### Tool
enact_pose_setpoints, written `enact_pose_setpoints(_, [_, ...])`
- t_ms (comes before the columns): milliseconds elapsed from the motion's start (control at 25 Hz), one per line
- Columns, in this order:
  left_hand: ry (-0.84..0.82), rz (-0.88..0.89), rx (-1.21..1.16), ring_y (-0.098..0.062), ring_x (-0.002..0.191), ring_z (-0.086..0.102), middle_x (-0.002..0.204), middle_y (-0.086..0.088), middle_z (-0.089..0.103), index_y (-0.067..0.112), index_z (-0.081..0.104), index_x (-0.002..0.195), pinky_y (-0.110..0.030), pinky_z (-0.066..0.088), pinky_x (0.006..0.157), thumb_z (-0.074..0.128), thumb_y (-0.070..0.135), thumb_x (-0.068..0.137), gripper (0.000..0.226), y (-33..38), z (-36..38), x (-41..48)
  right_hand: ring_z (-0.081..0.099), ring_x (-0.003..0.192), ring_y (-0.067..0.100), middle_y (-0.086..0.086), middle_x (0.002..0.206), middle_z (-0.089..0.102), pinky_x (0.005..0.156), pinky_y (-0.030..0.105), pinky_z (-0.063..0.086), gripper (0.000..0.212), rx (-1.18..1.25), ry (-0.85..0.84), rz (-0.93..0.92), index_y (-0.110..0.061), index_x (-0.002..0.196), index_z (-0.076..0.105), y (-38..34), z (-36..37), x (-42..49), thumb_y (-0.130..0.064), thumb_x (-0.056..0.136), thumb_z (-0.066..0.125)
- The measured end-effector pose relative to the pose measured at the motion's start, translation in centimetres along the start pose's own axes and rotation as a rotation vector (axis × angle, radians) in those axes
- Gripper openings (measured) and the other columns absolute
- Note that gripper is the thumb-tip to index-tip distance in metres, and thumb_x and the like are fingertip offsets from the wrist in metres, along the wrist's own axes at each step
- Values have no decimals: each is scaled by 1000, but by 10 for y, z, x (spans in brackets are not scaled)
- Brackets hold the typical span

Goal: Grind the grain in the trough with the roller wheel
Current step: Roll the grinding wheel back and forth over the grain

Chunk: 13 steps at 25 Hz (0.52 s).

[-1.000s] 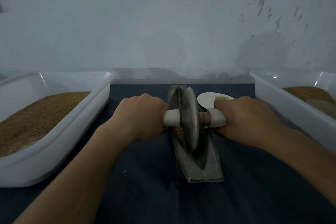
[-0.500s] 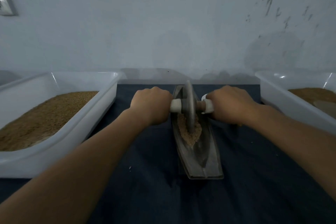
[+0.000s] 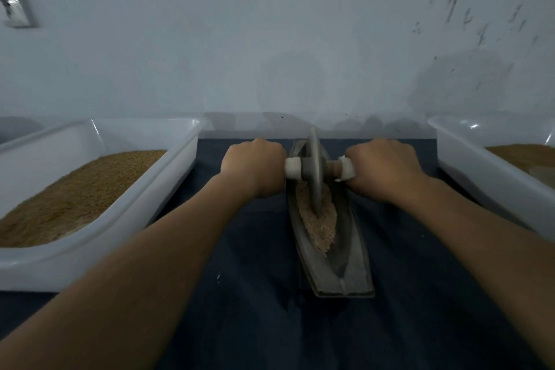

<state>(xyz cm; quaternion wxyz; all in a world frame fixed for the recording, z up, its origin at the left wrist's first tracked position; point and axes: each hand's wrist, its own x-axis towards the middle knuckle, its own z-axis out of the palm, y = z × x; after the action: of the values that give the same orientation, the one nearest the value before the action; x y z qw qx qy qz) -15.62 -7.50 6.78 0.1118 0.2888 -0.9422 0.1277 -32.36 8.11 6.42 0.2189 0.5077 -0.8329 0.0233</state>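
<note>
A long grey boat-shaped trough (image 3: 354, 264) lies lengthwise on the dark blue cloth in front of me. Pale crushed grain (image 3: 322, 225) lies in its groove. A grey roller wheel (image 3: 313, 171) stands upright in the far half of the trough, its lower edge in the grain. My left hand (image 3: 255, 168) grips the white left end of the wheel's axle handle. My right hand (image 3: 383, 168) grips the right end. Both arms are stretched forward.
A white plastic tub (image 3: 144, 207) of brown grain stands at the left. Another white tub (image 3: 480, 171) with brown grain stands at the right. A pale wall rises right behind the table. A white socket box (image 3: 16, 10) hangs on the wall at upper left.
Both hands have pushed the roller wheel away from me, from the trough's middle to its far half. More crushed grain now shows behind the wheel, and the small white dish is hidden.
</note>
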Motion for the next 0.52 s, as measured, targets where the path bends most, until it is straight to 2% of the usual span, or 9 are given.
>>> enact_pose_setpoints(120, [-14, 38, 21, -20, 68, 54, 79, 5, 54, 29, 65, 94, -35, 40, 59, 64, 37, 83, 14, 2, -6, -11, 53, 66, 18, -8, 75, 56, 55, 28, 35, 22, -5, -31, 6, -31, 79, 59, 1, -8, -8, -53, 82, 59])
enact_pose_setpoints(200, [84, 145, 76, -16, 56, 44, 69, 9, 43, 32, 59, 83, -31, 32, 51, 65, 41, 78, 12, 0, -6, -34, 42, 57, 12, -11, 67, 48, 48, 26, 24, 30, -3, 30, -23, -31, 71, 48, 5, -4, -42, -59, 76, 55])
enact_pose_setpoints(280, [236, 246, 150, -9, 42, 26, 56, 12, 29, 34, 44, 63, -22, 17, 43, 67, 42, 65, 24, -2, -7, -50, 29, 48, 5, -12, 58, 40, 45, 22, 14, 33, -19, 108, -32, -34, 62, 38, 10, -2, -71, -64, 71, 48])
enact_pose_setpoints(320, [286, 260, 175, -6, 39, 18, 52, 13, 23, 34, 39, 59, -19, 11, 43, 67, 42, 60, 30, -3, -9, -52, 25, 45, 3, -13, 55, 37, 45, 20, 11, 34, -23, 135, -43, -35, 59, 35, 12, 1, -75, -65, 71, 47])
enact_pose_setpoints(360, [286, 247, 183, -6, 39, 16, 52, 13, 23, 34, 41, 59, -18, 10, 43, 67, 42, 59, 28, -2, -10, -48, 24, 45, 2, -13, 56, 37, 46, 20, 11, 34, -24, 134, -37, -35, 58, 35, 12, 4, -72, -64, 71, 49])
enact_pose_setpoints(440, [186, 149, 140, -13, 46, 36, 62, 10, 40, 32, 58, 75, -25, 24, 44, 65, 39, 73, 10, 0, -2, -29, 35, 51, 6, -10, 64, 46, 47, 23, 20, 32, 11, 115, 9, -30, 66, 45, 5, 9, -46, -57, 77, 58])
enact_pose_setpoints(520, [68, 66, 92, -23, 69, 58, 82, 3, 58, 29, 63, 95, -35, 41, 57, 61, 34, 85, 11, -1, -3, -3, 51, 62, 17, -8, 73, 53, 54, 28, 34, 24, 9, 63, 52, -29, 78, 56, -3, 7, -9, -51, 86, 60])
